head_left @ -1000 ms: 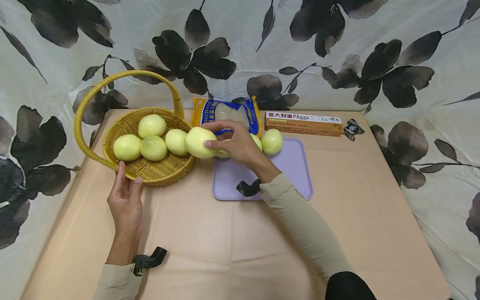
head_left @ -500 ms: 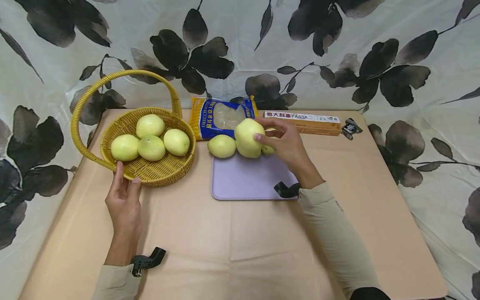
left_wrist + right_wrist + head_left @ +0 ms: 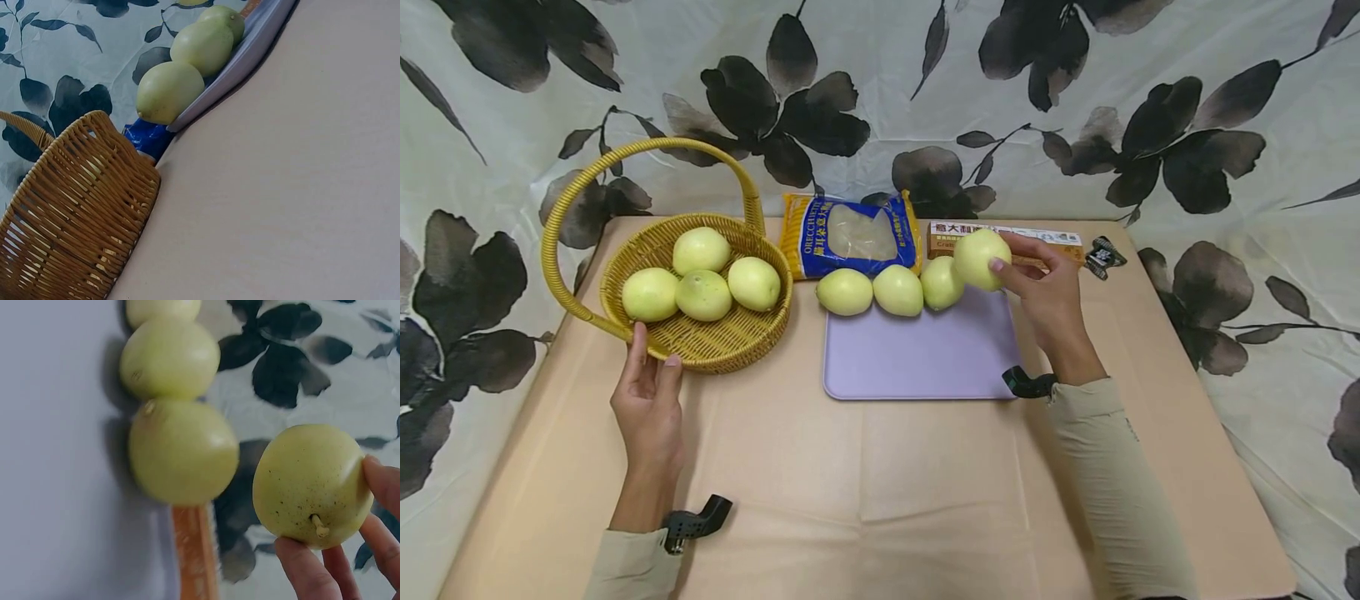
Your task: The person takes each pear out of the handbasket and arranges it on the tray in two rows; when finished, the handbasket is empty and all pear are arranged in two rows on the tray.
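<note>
My right hand (image 3: 1051, 302) has one pear (image 3: 979, 258) caught between thumb and fingertips, at the far right of the purple tray (image 3: 925, 358), in front of the pasta box (image 3: 946, 237). My left hand (image 3: 647, 408) rests against the near side of the basket (image 3: 739, 354), its visible fingers fairly straight; I can't tell what the tucked-under ones are doing. Four pears (image 3: 703, 296) sit in the basket, and three more (image 3: 898, 291) stand in a touching row along the tray's far edge.

The pear is smooth and round and only my fingertips have it, so it could slip if I ease off. Nudging its neighbour sideways might set the whole row rolling, and letting go over the tray's edge could tip it onto the counter (image 3: 775, 483). Pressing too hard with my left hand could shift the basket.

From the right wrist, the stem (image 3: 320, 526) faces back toward that camera. The pear is nearly round; its stem-to-base axis runs roughly along that view, foreshortened, so I can't judge its length.
</note>
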Demonstrator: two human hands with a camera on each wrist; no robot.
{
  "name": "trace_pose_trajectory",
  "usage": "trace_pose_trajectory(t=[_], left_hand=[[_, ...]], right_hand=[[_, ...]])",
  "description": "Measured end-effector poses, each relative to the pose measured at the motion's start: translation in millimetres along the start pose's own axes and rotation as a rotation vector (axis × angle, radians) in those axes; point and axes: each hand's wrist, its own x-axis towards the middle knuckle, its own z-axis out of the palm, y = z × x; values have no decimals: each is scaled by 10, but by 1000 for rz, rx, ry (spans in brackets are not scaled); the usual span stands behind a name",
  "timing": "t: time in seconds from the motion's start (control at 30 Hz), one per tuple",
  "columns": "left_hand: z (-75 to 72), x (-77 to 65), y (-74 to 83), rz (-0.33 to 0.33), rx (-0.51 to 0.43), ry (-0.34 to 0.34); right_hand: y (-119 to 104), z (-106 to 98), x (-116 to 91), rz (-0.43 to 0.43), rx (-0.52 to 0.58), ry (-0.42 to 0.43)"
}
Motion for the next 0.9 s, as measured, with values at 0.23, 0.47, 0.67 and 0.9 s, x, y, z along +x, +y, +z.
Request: trace_pose_trajectory(t=[0.23,0.47,0.67,0.9], left_hand=[[-10,-6,-14,8,12,-5],[-13,-3,-20,13,-14,-7],[-9,-2,-18,12,-8,-14],[-18,5,-12,11,11,-17]], right_hand=[[227,-133,70,89,-143,78],[417,-144,120,177,-217,71],[494,-95,150,223,-294,90],[524,-98,129,200,-298,74]])
